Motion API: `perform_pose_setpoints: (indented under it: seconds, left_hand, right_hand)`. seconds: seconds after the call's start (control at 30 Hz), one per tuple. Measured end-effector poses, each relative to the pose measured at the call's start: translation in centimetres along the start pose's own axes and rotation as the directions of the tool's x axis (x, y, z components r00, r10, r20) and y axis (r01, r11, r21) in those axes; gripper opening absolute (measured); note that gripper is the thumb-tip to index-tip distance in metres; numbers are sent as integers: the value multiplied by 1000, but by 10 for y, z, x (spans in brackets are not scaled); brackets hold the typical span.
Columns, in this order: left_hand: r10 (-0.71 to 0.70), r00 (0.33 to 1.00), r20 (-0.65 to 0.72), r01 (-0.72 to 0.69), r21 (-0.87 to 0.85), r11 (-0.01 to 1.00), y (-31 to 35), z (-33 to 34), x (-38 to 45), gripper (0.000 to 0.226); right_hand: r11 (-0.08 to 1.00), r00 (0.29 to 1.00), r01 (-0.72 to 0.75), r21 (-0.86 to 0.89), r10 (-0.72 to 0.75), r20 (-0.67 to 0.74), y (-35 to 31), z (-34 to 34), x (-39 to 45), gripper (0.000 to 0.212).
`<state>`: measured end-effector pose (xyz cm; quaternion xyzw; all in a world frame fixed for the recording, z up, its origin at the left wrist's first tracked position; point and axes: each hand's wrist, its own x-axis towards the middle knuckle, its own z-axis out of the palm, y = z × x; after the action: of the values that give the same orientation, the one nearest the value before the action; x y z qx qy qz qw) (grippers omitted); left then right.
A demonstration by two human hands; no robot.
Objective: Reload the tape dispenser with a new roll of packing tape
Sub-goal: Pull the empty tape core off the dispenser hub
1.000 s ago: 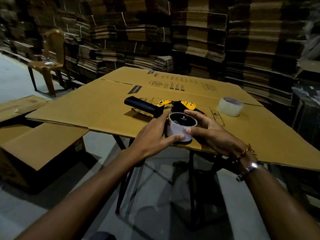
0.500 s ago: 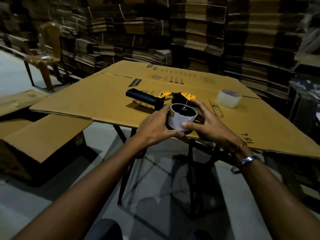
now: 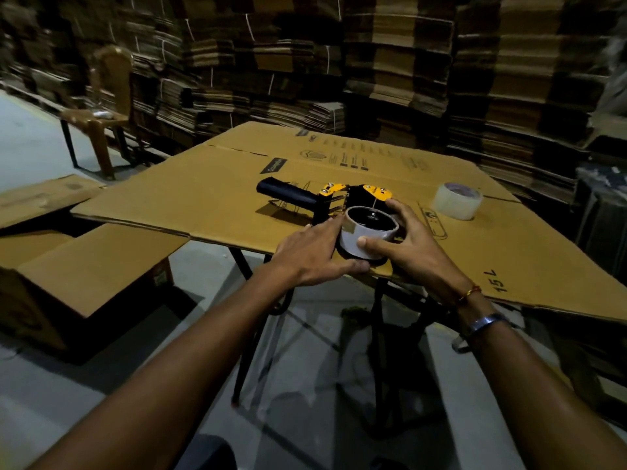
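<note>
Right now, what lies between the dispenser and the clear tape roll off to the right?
In the head view, only bare cardboard sheet with printed marks lies between the tape dispenser and the clear tape roll.

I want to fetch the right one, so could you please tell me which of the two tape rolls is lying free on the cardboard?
The clear roll, far right, untouched. The white roll sits on the dispenser, held by both hands.
</note>
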<state>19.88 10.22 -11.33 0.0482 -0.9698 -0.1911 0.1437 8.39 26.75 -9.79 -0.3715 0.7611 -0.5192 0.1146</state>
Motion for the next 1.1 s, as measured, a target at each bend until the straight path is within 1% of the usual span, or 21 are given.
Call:
perform_pose_setpoints:
  seconds: [0.1,0.17,0.23,0.27,0.33,0.37,0.4,0.43,0.5,0.6,0.7,0.77,0.97,1.1]
  left_hand:
    - [32,995,90,-30,-24,999,2,0,14,89]
    - [66,989,131,-58,-58,997,0,1,29,87]
    - [75,986,148,-68,-50,996,-4,4,43,89]
    - [75,986,148,-70,-36,997,-6,6,48,91]
    - [57,988,147,-56,-15,998,-11,11,55,96]
    - [42,988,148,-41,-8,999,-12,12,59,99]
    - [25,989,146,-24,-9,1000,-13,13,63,102]
    - [15,991,135,-12,-16,1000,-14,13,66,103]
    - [6,994,112,-2,-37,999,-13,13,68,101]
    - [8,996,89,-2,-68,998,-13,13,70,94]
    - [29,998,48,-26,-50,998,-14,16,71,87]
    - [48,999,16,-48,-31,998,-13,20,71,81]
    - [53,999,0,-53,25,998,-11,20,70,82]
    - [60,998,-17,-59,12,998,-11,18,71,78]
  right_hand:
    - [998,999,-53,33,53,-10,7,-17,11,87]
    - [995,997,-79,53,79,-12,10,-25,19,93]
    - [991,995,-100,85,101,-16,14,-30,27,100]
    - [991,994,-103,86,105,-18,14,-31,29,101]
    - [994,994,-97,50,99,-49,14,-28,32,100]
    - [996,993,-88,24,90,-73,15,-26,34,104]
    - [997,992,-79,1,79,-96,16,-25,35,108]
    - [997,991,-73,-17,70,-116,16,-23,37,106]
    - [997,989,-54,-60,45,-143,15,-19,40,95]
    - [991,986,-39,-125,18,-163,17,-20,44,85]
    - [991,988,-21,-132,0,-155,21,-21,47,80]
    - [992,989,-12,-127,-7,-149,22,-22,47,79]
    - [992,984,21,-123,-42,-171,25,-21,50,84]
    - [988,983,30,-151,-57,-176,26,-23,51,88]
